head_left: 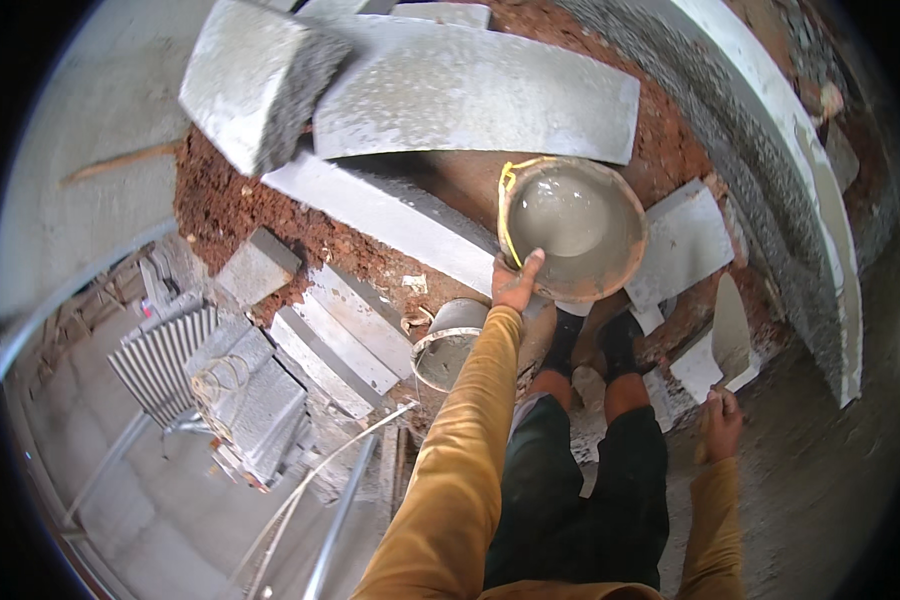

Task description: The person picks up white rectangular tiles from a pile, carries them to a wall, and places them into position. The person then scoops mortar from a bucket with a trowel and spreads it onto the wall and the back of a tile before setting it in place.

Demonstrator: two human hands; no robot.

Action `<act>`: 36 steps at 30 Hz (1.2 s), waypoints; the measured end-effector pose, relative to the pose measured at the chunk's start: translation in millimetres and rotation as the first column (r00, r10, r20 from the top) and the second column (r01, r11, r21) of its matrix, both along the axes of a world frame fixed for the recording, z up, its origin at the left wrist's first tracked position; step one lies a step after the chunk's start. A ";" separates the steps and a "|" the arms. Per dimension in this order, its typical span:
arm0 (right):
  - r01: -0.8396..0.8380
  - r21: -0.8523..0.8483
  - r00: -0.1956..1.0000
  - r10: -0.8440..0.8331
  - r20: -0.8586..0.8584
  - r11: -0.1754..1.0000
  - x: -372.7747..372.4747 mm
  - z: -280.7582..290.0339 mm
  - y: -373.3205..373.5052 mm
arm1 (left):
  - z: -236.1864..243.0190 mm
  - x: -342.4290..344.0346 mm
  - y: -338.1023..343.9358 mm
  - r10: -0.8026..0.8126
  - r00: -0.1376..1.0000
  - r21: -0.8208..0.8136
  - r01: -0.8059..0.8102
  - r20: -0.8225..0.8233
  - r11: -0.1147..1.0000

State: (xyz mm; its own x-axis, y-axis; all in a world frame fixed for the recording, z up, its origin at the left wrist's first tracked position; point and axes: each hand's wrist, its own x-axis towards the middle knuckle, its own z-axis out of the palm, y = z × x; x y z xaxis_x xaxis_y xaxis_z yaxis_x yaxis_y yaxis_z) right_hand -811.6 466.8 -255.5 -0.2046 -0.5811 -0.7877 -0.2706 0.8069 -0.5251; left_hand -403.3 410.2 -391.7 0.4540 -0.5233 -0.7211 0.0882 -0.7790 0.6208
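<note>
My left hand (515, 282) grips the near rim of a round metal pan (573, 226) that holds wet grey mortar, with my thumb over the rim. The pan is tilted and held above the reddish soil, in front of my feet. My right hand (720, 424) is closed around the handle of a mason's trowel (730, 330), whose grey blade points away from me, low at my right side. Both arms wear mustard-yellow sleeves.
A small grey bucket (448, 342) stands by my left foot. Grey concrete blocks (255, 80) and long slabs (470, 95) lie on red soil (230, 200). A curved concrete wall (770, 150) runs along the right. Stacked slabs (240, 390) and metal rods (340, 500) lie lower left.
</note>
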 end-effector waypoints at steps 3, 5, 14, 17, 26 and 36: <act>-0.013 0.015 0.998 0.012 0.058 1.000 3.3 10.8 -14.5 | 33.9 -14.3 17.4 0.173 0.985 -0.082 -0.170 0.030 0.982; -0.065 0.052 0.995 0.061 0.078 0.997 2.2 21.9 -27.4 | 53.1 -34.2 39.3 0.192 0.971 -0.069 -0.183 0.144 0.981; -0.374 -0.207 0.917 0.393 0.059 0.904 7.4 72.9 -93.7 | 138.5 -91.3 153.6 0.617 0.731 0.108 -0.616 -0.290 0.780; -0.400 -0.228 0.909 0.416 0.025 0.888 13.8 85.1 -104.9 | 164.8 -48.3 145.4 0.705 0.656 0.144 -0.696 -0.268 0.703; -0.320 -0.137 0.943 0.329 0.048 0.938 36.0 97.8 -86.1 | 206.4 115.6 26.0 0.666 0.732 -0.301 -0.673 -0.143 0.675; -0.337 -0.147 0.918 0.290 -0.271 0.930 63.6 125.0 -43.0 | 215.1 341.2 -146.0 0.345 0.939 -0.381 -0.316 0.010 0.869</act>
